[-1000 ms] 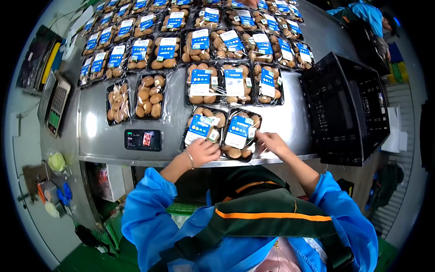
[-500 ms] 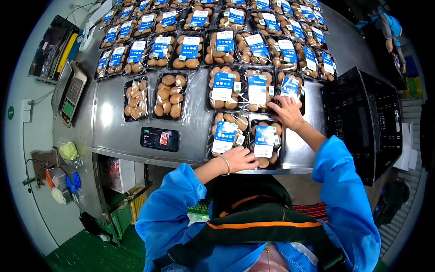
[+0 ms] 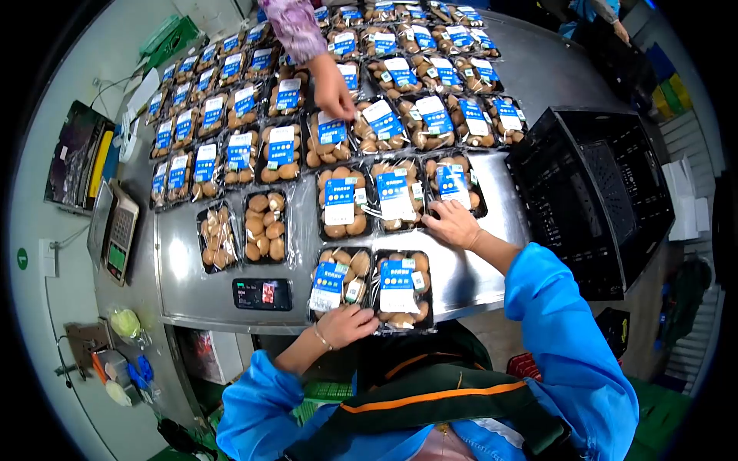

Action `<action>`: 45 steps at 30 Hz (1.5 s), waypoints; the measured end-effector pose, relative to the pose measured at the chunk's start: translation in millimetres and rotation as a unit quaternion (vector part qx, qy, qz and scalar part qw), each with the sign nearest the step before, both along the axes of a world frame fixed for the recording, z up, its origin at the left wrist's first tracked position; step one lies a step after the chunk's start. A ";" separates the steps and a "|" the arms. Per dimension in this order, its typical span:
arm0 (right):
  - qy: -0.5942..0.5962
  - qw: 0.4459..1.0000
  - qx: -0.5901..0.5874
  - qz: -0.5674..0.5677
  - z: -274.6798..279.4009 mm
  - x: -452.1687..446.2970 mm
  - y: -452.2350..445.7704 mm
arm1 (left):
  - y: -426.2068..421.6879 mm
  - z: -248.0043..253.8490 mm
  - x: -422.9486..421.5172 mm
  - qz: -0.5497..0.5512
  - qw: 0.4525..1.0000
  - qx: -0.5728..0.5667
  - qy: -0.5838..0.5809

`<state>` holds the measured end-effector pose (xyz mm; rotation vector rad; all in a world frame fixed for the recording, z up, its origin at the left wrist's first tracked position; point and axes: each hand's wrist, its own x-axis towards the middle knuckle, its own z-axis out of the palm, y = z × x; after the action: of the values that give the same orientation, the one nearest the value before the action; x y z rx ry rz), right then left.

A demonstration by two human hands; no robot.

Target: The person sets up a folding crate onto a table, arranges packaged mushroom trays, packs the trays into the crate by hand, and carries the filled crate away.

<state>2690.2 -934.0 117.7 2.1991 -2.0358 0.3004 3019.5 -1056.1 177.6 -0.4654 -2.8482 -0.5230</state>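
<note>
Head view | left hand (image 3: pixel 347 326) curled at near-left mushroom pack (image 3: pixel 332 278) | right hand (image 3: pixel 455 224) touching the trio's right pack (image 3: pixel 452 180) | can't tell if either grips!

Your right hand (image 3: pixel 453 223), beside the right front tray (image 3: pixel 402 290) a second ago and over a label half a second ago, has drawn back to the near edge of the right-end tray (image 3: pixel 453 184) in the row of three, uncovering most of that label. Your left hand (image 3: pixel 346 326) has edged leftward since half a second ago, to the near side of the left front tray (image 3: pixel 339 280). Since then a co-worker's hand (image 3: pixel 332 88) in a purple sleeve (image 3: pixel 294 29) has come in over the far trays (image 3: pixel 242 104).
</note>
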 end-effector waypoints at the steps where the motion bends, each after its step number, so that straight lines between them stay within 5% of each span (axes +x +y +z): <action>1: 0.010 1.000 -0.021 -0.002 0.7 0.6 2.1 | 1.8 4.4 6.4 0.000 1.000 0.011 -0.021; 15: -0.045 0.996 0.006 0.079 5.3 -16.5 -12.8 | 12.9 -15.4 23.2 0.025 0.999 -0.031 -0.029; 20: -0.252 0.966 0.058 -0.001 125.2 0.2 23.7 | 7.5 30.2 18.5 0.109 0.991 0.048 -0.066; 24: -0.478 0.846 0.208 -0.112 229.3 -12.2 105.3 | 3.5 118.1 -6.6 0.239 0.931 0.237 -0.139; 28: -0.533 0.795 0.167 -0.236 331.9 -48.6 195.9 | 7.5 191.5 -62.0 0.313 0.900 0.269 -0.137; 32: -0.418 0.842 -0.102 -0.325 388.0 -108.9 288.5 | 35.6 243.5 -149.5 0.266 0.936 0.229 -0.017; 37: -0.267 0.866 -0.275 -0.320 396.9 -249.4 359.0 | 99.0 290.0 -292.7 0.215 0.954 0.159 0.138; 41: -0.082 0.959 -0.194 -0.192 324.4 -394.9 405.2 | 168.0 314.5 -417.9 0.223 0.951 0.146 0.156; 44: 0.080 0.983 -0.150 -0.069 219.5 -487.1 422.0 | 223.9 312.1 -500.0 0.241 0.934 0.215 0.150; 45: 0.079 0.992 -0.074 -0.065 190.1 -504.6 423.5 | 241.7 304.9 -523.9 0.202 0.950 0.162 0.174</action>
<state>2185.5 -510.5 307.8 1.9297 -1.9916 0.2464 2495.6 -814.4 482.5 0.0817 -2.3633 -0.7230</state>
